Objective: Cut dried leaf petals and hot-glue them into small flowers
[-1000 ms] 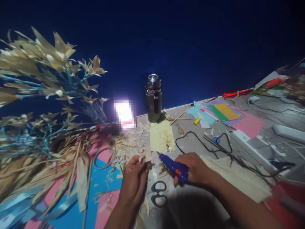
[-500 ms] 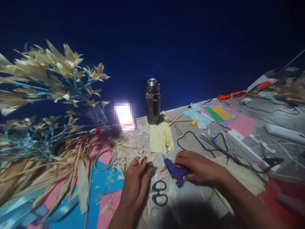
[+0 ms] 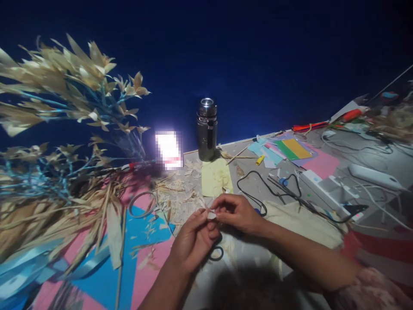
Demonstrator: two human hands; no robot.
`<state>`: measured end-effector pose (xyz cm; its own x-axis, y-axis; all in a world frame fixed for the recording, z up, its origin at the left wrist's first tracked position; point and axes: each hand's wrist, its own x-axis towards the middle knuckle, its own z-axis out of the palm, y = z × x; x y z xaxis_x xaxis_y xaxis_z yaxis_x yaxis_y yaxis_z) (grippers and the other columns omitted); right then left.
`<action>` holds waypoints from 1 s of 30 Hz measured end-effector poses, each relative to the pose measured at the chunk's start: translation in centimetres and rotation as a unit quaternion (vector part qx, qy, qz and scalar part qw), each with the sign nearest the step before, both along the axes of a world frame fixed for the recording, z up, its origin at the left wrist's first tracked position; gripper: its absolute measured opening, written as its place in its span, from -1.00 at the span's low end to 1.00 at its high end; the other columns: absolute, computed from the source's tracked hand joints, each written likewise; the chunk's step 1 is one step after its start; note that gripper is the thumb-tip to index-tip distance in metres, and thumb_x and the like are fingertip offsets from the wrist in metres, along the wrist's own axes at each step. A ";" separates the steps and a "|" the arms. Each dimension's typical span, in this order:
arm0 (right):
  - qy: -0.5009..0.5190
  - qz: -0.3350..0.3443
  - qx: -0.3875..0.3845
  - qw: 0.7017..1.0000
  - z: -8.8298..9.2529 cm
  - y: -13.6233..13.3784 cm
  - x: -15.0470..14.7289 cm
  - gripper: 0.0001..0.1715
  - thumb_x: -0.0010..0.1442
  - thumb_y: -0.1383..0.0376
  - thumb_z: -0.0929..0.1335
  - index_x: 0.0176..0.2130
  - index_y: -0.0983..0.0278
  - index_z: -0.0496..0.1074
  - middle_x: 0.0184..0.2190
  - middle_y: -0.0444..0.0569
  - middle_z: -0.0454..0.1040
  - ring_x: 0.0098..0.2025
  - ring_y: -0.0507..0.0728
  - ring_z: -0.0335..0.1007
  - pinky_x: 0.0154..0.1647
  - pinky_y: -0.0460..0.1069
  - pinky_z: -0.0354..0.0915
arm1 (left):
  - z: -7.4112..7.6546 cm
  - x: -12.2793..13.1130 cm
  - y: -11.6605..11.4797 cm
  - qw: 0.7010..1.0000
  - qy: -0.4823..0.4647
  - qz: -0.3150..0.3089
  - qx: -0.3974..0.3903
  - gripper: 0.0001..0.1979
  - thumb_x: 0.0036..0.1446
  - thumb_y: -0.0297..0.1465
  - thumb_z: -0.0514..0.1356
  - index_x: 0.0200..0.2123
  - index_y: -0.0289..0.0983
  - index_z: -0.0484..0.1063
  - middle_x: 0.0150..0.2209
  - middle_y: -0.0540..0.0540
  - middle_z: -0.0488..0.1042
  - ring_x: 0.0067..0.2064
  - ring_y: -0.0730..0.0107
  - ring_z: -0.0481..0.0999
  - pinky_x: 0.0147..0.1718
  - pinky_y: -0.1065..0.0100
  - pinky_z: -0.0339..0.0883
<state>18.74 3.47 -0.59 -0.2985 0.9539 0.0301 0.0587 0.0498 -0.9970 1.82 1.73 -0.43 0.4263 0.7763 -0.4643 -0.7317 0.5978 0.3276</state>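
Note:
My left hand point(image 3: 198, 237) pinches a small pale piece of dried husk point(image 3: 211, 215) between thumb and fingers. Meeting it from the right, my right hand point(image 3: 237, 213) has its fingertips closed on the same piece. A sliver of the blue glue gun point(image 3: 257, 211) peeks out beyond the right hand, the rest covered. Below the hands lies a pair of black-handled scissors point(image 3: 217, 253), partly hidden by the left hand. A yellow paper point(image 3: 216, 176) with a dried smear lies just beyond the fingers.
A dark metal flask point(image 3: 207, 133) stands at the back, with a bright pixelated screen point(image 3: 168, 148) left of it. Blue-stemmed husk flowers point(image 3: 97, 103) spread at left above dried husks point(image 3: 112, 232). A tape ring point(image 3: 142, 204), cables point(image 3: 254, 183) and a power strip point(image 3: 329, 193) lie around.
My right hand has let go of the glue gun and moved left to meet my left hand at the pale piece. The view has tilted slightly downward.

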 end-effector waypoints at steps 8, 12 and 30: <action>0.035 0.020 0.078 0.996 -0.2 0.0 0.1 -0.92 0.11 0.37 0.49 -0.30 0.25 0.63 -0.36 -0.09 0.53 -0.34 0.05 0.40 -0.30 -0.07 0.30 | 0.1 0.1 -0.1 0.998 0.053 -0.009 0.034 -0.62 -0.20 -0.50 0.56 -0.41 -0.31 0.41 -0.46 0.05 0.48 -0.52 0.60 0.42 -0.52 0.52 0.32; 0.047 0.014 0.105 0.993 -0.2 -0.2 0.0 -0.97 0.12 0.36 0.50 -0.37 0.25 0.59 -0.36 -0.08 0.53 -0.30 0.07 0.45 -0.23 -0.05 0.33 | 0.1 0.3 -0.3 0.991 0.104 -0.001 0.079 -0.63 -0.17 -0.49 0.55 -0.39 -0.32 0.42 -0.46 0.02 0.51 -0.49 0.56 0.45 -0.47 0.51 0.34; -0.036 -0.053 -0.025 0.998 4.8 -0.3 3.4 -0.77 0.10 0.20 0.46 -0.27 0.29 0.48 -0.49 -0.18 0.38 -0.49 0.00 0.26 -0.46 -0.10 0.21 | 0.0 -0.8 -0.3 0.704 0.495 0.161 0.484 -0.80 0.11 -0.57 0.30 -0.42 -0.15 0.61 -0.36 0.00 0.64 -0.27 0.36 0.62 -0.24 0.39 0.47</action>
